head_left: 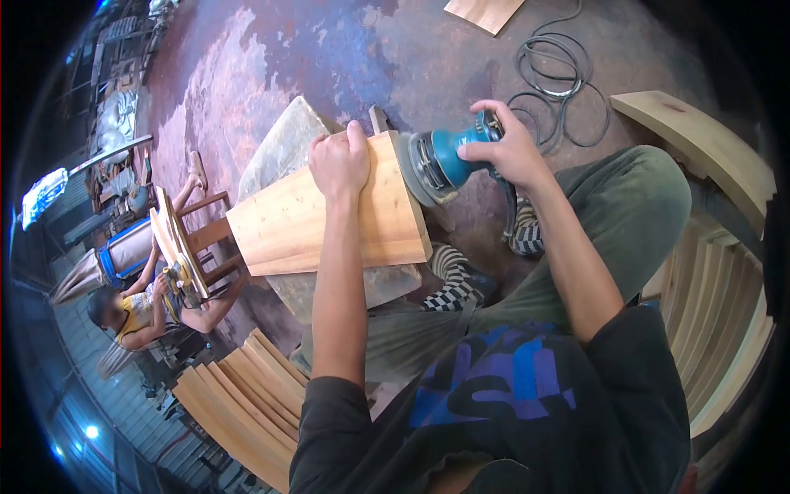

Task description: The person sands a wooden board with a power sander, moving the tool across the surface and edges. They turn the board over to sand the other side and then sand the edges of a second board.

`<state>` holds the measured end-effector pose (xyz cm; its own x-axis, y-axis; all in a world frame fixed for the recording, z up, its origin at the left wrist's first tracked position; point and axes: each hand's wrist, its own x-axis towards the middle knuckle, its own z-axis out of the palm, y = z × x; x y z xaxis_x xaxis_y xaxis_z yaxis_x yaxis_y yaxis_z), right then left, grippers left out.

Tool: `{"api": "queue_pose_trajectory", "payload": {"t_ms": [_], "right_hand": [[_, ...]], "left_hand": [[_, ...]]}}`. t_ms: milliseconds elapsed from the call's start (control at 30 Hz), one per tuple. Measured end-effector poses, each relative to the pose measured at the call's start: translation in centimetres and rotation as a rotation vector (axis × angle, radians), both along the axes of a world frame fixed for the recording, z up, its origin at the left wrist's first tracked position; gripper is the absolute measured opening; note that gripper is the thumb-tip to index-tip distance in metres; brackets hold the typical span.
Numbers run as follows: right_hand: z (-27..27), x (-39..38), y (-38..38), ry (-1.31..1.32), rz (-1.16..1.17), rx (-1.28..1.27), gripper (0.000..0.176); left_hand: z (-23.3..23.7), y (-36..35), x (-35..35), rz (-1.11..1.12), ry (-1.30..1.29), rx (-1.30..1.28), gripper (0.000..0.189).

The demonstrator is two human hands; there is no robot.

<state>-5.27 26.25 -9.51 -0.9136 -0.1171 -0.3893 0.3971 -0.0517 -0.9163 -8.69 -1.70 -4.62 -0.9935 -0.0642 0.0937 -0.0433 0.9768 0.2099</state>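
A pale, tapered wooden board (288,222) lies in front of me on a dusty block-like support (284,152). My left hand (339,162) is closed over the far edge of the board, its fingertips hidden from view. My right hand (512,152) is wrapped round a teal power sander (448,156). The sander is tipped on its side, and its round pad meets the board's right end edge. A dark cord hangs down from the sander beside my right wrist.
Stacked curved boards stand at lower left (239,395) and right (708,305). A thick curved plank (699,148) lies on the right stack. A coiled cable (559,74) and a wood piece (485,12) rest on the floor. Another person (148,309) works on wood at left.
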Motion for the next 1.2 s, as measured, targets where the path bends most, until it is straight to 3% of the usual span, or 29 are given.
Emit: {"api": "queue_pose_trajectory", "payload": {"t_ms": [400,667,1200], "right_hand": [[-0.1,-0.2,0.1,-0.03,0.018,0.005,0.076],[-1.8,-3.2,-1.7,0.086,-0.144,-0.047,0.074],[-1.7,-6.2,-2.0,0.283,-0.17,-0.172,0.076]], "left_hand": [[-0.1,0.0,0.1,0.01,-0.003,0.017,0.059],[0.3,0.3,0.2,0.027,0.004,0.003,0.058],[0.0,0.1,0.2,-0.004,0.014,-0.004,0.058]]}}
